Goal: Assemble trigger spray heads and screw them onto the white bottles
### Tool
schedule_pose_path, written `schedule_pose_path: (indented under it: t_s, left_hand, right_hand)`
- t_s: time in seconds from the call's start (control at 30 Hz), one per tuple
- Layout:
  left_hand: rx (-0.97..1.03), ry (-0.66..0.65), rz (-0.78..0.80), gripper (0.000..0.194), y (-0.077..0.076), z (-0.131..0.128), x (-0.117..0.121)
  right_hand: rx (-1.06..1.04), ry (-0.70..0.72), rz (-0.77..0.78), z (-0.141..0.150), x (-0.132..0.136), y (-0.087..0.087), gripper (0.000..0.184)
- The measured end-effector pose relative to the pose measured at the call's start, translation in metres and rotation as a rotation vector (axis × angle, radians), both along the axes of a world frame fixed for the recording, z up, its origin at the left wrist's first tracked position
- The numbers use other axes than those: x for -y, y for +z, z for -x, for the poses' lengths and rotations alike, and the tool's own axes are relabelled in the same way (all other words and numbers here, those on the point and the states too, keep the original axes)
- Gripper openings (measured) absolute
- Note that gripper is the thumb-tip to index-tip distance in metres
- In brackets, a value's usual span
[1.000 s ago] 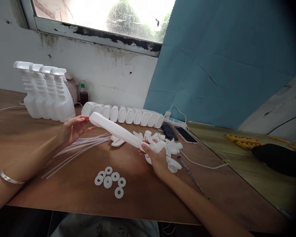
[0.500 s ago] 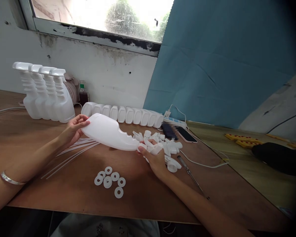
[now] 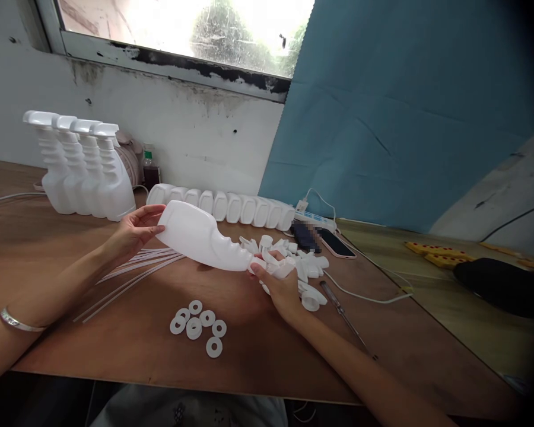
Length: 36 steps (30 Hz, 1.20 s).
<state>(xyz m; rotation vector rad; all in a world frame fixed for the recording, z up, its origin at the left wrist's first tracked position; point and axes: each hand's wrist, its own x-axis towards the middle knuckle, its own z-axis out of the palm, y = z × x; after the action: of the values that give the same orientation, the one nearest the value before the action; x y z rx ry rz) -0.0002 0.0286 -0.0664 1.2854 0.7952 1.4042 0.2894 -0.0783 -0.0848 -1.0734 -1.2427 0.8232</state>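
I hold a white plastic spray bottle (image 3: 200,237) sideways above the wooden table (image 3: 115,344). My left hand (image 3: 133,231) supports its base with fingers curled around the bottom edge. My right hand (image 3: 280,284) is closed on the neck end, where a white trigger cap (image 3: 281,270) sits against the mouth. A heap of white trigger caps (image 3: 302,270) lies just behind my right hand. Several white washers (image 3: 199,326) lie on the table below the bottle. Thin white dip tubes (image 3: 133,270) fan out under my left hand.
Several finished spray bottles (image 3: 82,169) stand at the back left; a row of empty bottles (image 3: 222,204) lies along the wall. A phone (image 3: 336,242), a cable, a screwdriver (image 3: 342,311), a black object (image 3: 502,284) and yellow pieces (image 3: 436,255) are on the right.
The bottle has turned about its long axis from edge-on to showing its broad side, and has moved slightly right. Both hands have kept hold of its ends.
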Motion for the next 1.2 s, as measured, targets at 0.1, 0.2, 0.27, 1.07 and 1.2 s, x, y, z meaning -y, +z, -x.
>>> schedule_pose_path:
  t_s: [0.1,0.2,0.27,1.07,1.2]
  left_hand:
    - [-0.004,-0.001,-0.022,0.047,-0.001,0.000,-0.001]
    - [-0.007,-0.007,-0.039,0.046,-0.003,0.001,-0.004]
    - [-0.009,-0.012,-0.051,0.047,-0.003,0.002,-0.005]
    - [-0.315,-0.053,-0.138,0.065,0.003,-0.002,0.008]
    - [-0.392,0.047,-0.210,0.052,-0.001,-0.005,0.007]
  right_hand:
    - [0.007,0.009,-0.005,-0.001,0.000,-0.002,0.028]
    - [0.014,0.004,-0.008,-0.002,-0.001,-0.003,0.028]
    - [0.020,-0.002,-0.012,-0.002,-0.001,-0.003,0.029]
    - [0.040,-0.060,-0.023,-0.003,-0.002,0.000,0.027]
    - [0.057,-0.046,-0.050,-0.003,-0.002,-0.001,0.024]
